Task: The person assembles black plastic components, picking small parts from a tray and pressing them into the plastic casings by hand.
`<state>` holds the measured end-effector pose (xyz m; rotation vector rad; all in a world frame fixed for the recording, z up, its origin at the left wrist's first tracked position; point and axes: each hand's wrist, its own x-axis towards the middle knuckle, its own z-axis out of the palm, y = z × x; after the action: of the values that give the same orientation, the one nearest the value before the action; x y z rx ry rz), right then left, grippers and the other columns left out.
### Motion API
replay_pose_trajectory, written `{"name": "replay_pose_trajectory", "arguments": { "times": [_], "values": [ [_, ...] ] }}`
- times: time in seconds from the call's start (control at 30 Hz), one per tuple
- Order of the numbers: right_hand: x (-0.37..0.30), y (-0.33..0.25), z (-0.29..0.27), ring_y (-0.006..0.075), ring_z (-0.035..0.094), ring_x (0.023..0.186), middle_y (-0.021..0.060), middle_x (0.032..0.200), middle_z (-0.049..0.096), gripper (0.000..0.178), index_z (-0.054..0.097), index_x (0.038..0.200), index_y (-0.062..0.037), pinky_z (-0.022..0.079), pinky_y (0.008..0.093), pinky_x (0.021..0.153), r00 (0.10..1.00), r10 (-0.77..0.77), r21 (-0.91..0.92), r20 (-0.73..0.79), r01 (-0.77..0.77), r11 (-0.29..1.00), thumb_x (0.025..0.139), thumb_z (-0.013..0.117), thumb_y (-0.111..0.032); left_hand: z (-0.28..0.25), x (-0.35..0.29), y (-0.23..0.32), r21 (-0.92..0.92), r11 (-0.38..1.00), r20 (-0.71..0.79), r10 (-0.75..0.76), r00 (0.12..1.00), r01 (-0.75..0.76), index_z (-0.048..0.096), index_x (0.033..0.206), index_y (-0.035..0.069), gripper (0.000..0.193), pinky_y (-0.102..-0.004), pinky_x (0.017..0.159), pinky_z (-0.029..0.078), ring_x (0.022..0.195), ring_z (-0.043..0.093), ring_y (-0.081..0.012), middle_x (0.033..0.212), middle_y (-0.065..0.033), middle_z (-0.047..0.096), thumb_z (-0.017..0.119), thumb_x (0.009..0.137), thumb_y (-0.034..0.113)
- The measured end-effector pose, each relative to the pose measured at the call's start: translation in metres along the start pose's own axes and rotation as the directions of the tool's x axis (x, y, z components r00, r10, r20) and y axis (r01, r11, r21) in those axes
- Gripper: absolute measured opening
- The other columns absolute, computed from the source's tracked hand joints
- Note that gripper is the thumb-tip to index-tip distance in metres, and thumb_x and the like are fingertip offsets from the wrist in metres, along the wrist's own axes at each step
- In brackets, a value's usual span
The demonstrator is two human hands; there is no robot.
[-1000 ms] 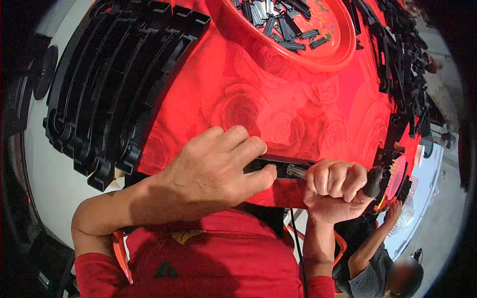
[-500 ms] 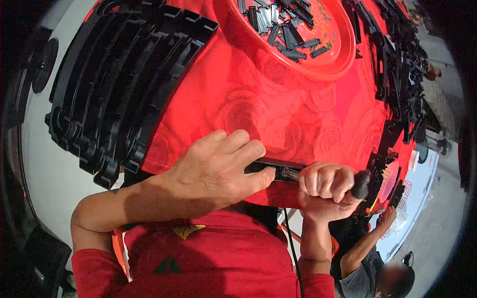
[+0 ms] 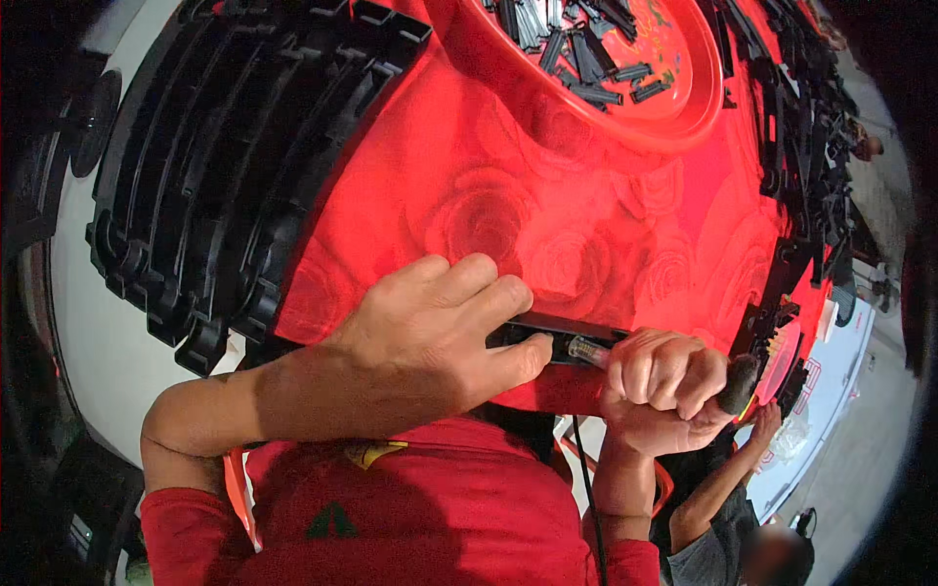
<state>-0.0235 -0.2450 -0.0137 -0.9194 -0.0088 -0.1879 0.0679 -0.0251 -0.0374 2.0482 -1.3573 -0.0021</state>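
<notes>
Your L hand (image 3: pixel 440 332): fingers curled, gripping blk. strip (image 3: pixel 565 325), L part hidden. Your R hand (image 3: pixel 669 379): fingers closed round tool (image 3: pixel 587 351), clear end pointing L at strip; contact unclear. Strip loc.: betw. your hands, near edge of red worktop (image 3: pixel 391 215). Also: blk. slatted parts (image 3: pixel 210 171), upper L; red basin (image 3: pixel 689 127) w/ small blk. pcs. (image 3: pixel 588 59), top.

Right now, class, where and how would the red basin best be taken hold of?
Probably by its near rim, from the person's side: that edge curves toward the person above bare red cloth, while the far edge runs out of the picture. Keep it level, since loose black pieces lie inside.
</notes>
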Motion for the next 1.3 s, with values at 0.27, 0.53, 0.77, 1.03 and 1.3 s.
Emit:
{"name": "replay_pose_trajectory", "arguments": {
  "times": [0.27, 0.53, 0.77, 1.03, 1.3],
  "values": [
    [-0.002, 0.002, -0.004, 0.0142, 0.025, 0.039, -0.0032, 0.047, 0.03, 0.064, 0.034, 0.056, -0.0163, 0.018, 0.031, 0.041, 1.0, 0.009, 0.011, -0.003, -0.009, 1.0, 0.104, 0.051, -0.056, 0.0, 0.0, 0.003, 0.03, 1.0, 0.037, -0.002, 0.999, 0.001, 0.074, 0.105, 0.03, 0.026, -0.0296, 0.058, 0.045, 0.078, 0.06, -0.0172, 0.097, -0.0006, 0.063, 0.073, 0.08, 0.024],
    [-0.001, -0.004, 0.007, 0.0137, 0.027, 0.036, -0.0019, 0.046, 0.032, 0.062, 0.033, 0.057, -0.0151, 0.021, 0.0296, 0.039, 0.998, 0.06, -0.134, 0.015, -0.057, 0.989, 0.101, 0.059, -0.05, 0.002, 0.002, 0.005, 0.059, 0.998, 0.052, -0.018, 0.998, 0.015, 0.075, 0.099, 0.032, 0.025, -0.029, 0.053, 0.043, 0.075, 0.059, -0.0171, 0.093, 0.0, 0.063, 0.079, 0.075, 0.027],
    [-0.003, -0.004, 0.018, 0.0138, 0.03, 0.036, -0.0016, 0.046, 0.032, 0.058, 0.034, 0.057, -0.0152, 0.026, 0.028, 0.039, 1.0, 0.018, -0.233, -0.01, -0.02, 0.972, 0.102, 0.06, -0.041, 0.001, 0.004, 0.006, 0.032, 0.999, 0.044, -0.017, 0.999, 0.016, 0.076, 0.096, 0.031, 0.022, -0.0282, 0.052, 0.043, 0.073, 0.059, -0.0172, 0.091, 0.0008, 0.063, 0.079, 0.075, 0.027],
    [0.001, 0.009, -0.002, 0.013, 0.027, 0.044, -0.005, 0.05, 0.03, 0.065, 0.036, 0.056, -0.0163, 0.02, 0.0309, 0.046, 0.985, 0.123, 0.167, -0.122, -0.102, 0.981, 0.104, 0.044, -0.059, 0.001, -0.004, -0.003, -0.015, 0.999, 0.02, 0.03, 0.999, -0.029, 0.075, 0.11, 0.027, 0.025, -0.0359, 0.065, 0.047, 0.082, 0.058, -0.0223, 0.095, -0.0036, 0.06, 0.067, 0.087, 0.022],
    [-0.002, 0.009, 0.002, 0.0128, 0.022, 0.041, -0.0053, 0.046, 0.025, 0.065, 0.031, 0.055, -0.0169, 0.021, 0.0296, 0.046, 0.997, 0.039, -0.052, 0.065, -0.036, 0.998, 0.106, 0.046, -0.054, -0.001, -0.004, -0.003, -0.015, 0.998, 0.013, 0.059, 0.998, -0.059, 0.075, 0.111, 0.026, 0.026, -0.038, 0.065, 0.047, 0.081, 0.057, -0.0245, 0.097, -0.0047, 0.06, 0.065, 0.087, 0.02]
  ]
}}
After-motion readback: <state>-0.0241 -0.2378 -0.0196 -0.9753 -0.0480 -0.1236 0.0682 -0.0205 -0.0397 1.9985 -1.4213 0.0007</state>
